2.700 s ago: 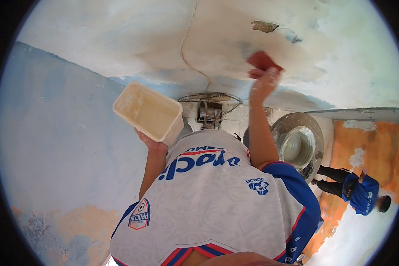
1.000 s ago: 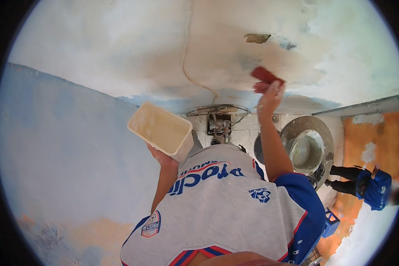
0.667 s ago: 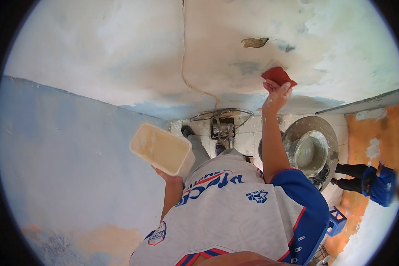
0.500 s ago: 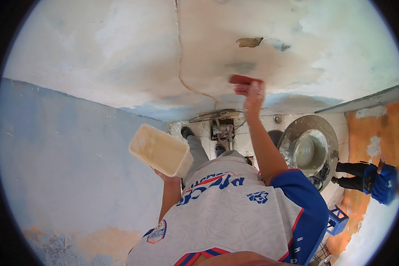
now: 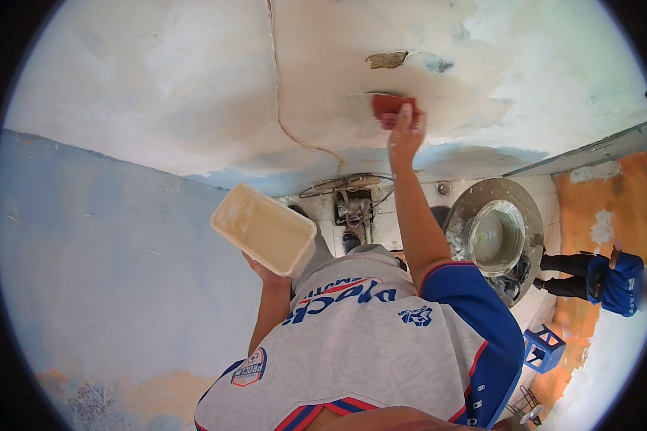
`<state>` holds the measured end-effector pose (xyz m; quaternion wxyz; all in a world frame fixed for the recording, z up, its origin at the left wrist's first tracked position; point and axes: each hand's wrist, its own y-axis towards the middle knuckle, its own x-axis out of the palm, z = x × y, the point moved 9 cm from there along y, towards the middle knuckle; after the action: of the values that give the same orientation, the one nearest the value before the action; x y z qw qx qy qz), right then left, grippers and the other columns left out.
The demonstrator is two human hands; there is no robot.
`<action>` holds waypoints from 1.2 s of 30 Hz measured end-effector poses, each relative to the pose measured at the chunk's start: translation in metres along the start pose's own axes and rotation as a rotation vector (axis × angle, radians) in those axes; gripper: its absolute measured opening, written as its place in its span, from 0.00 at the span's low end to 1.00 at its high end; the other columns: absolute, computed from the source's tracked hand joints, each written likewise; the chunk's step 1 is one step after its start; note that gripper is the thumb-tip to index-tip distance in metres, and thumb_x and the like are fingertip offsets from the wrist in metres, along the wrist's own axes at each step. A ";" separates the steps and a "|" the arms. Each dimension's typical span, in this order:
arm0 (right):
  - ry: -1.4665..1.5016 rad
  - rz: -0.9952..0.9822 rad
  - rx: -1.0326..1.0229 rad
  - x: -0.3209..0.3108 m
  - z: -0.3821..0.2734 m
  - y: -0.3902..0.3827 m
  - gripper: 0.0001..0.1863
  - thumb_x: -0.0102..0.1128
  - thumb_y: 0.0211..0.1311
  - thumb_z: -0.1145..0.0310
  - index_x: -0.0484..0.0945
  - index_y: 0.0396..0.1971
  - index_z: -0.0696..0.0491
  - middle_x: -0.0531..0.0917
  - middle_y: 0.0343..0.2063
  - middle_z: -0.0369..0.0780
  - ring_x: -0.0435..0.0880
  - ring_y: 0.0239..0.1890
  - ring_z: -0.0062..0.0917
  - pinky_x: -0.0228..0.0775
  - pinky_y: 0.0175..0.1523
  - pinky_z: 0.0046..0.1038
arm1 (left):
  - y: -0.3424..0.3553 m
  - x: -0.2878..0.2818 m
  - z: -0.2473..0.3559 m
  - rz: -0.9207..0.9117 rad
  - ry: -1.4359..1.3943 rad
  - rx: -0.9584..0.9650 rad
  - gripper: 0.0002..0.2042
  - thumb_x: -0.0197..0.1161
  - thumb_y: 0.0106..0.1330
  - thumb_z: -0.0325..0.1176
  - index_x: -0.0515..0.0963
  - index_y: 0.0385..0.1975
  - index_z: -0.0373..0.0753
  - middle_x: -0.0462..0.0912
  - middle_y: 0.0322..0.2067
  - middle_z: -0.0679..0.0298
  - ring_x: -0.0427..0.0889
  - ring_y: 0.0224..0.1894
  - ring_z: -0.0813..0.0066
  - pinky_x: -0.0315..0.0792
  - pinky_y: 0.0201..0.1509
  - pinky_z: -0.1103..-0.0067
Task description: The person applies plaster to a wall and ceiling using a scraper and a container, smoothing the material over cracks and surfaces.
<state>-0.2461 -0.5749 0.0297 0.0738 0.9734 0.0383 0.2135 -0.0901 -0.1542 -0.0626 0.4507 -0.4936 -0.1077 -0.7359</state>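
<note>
My right hand (image 5: 407, 129) is closed on a flat red scraper (image 5: 389, 107), holding its edge at the patchy cream wall (image 5: 323, 65). The fingers wrap the scraper's near side, and the blade is slightly smeared by motion. Just above it in the picture, a rough brown hole (image 5: 387, 59) breaks the wall's surface. With my left hand (image 5: 262, 269) I grip a rectangular cream plastic tub (image 5: 303, 253) from below and the side. The tub is tilted, and a pale coating covers its inside. Part of the left hand's fingers is hidden beneath it.
A cable (image 5: 277, 93) runs down the wall to a small motor pump (image 5: 354, 208) on the floor. On my right stands a round table (image 5: 521, 197) bearing a metal basin (image 5: 496, 237). Farther right are a blue stool (image 5: 544, 350) and another person (image 5: 617, 282) in blue.
My right hand has moved the scraper farther up the wall, toward the brown hole. The tub stays in my left hand, and the whole view has shifted slightly.
</note>
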 end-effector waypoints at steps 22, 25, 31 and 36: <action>0.120 -0.027 -0.011 -0.022 -0.010 0.002 0.14 0.49 0.79 0.61 0.66 0.48 0.57 0.84 0.26 0.47 0.84 0.24 0.31 0.77 0.31 0.28 | 0.017 0.019 0.016 -0.040 -0.003 0.029 0.29 0.43 0.77 0.58 0.64 0.69 0.45 0.75 0.62 0.63 0.76 0.62 0.61 0.74 0.65 0.64; 0.187 -0.026 -0.041 -0.029 -0.031 -0.017 0.12 0.49 0.77 0.63 0.67 0.47 0.58 0.84 0.32 0.50 0.86 0.29 0.33 0.81 0.36 0.34 | 0.021 0.027 0.023 -0.043 0.075 0.088 0.31 0.42 0.77 0.59 0.63 0.70 0.45 0.73 0.64 0.62 0.75 0.64 0.60 0.72 0.67 0.63; 0.166 -0.550 -0.143 0.023 -0.094 -0.090 0.16 0.52 0.62 0.67 0.70 0.47 0.59 0.72 0.47 0.41 0.72 0.55 0.25 0.64 0.64 0.29 | 0.026 0.064 0.016 -0.125 0.113 0.085 0.34 0.41 0.75 0.62 0.60 0.73 0.45 0.69 0.68 0.60 0.70 0.68 0.58 0.68 0.70 0.61; 0.092 -0.696 0.040 0.081 -0.142 -0.122 0.14 0.54 0.61 0.75 0.70 0.47 0.57 0.70 0.48 0.39 0.71 0.49 0.20 0.67 0.57 0.23 | 0.035 0.083 0.030 -0.125 0.030 0.137 0.36 0.40 0.75 0.63 0.57 0.74 0.45 0.68 0.69 0.58 0.70 0.69 0.56 0.68 0.71 0.59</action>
<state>-0.2374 -0.4277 0.1706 0.1212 0.8926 0.3755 0.2182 -0.0529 -0.2018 0.0102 0.4383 -0.4430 -0.1814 -0.7608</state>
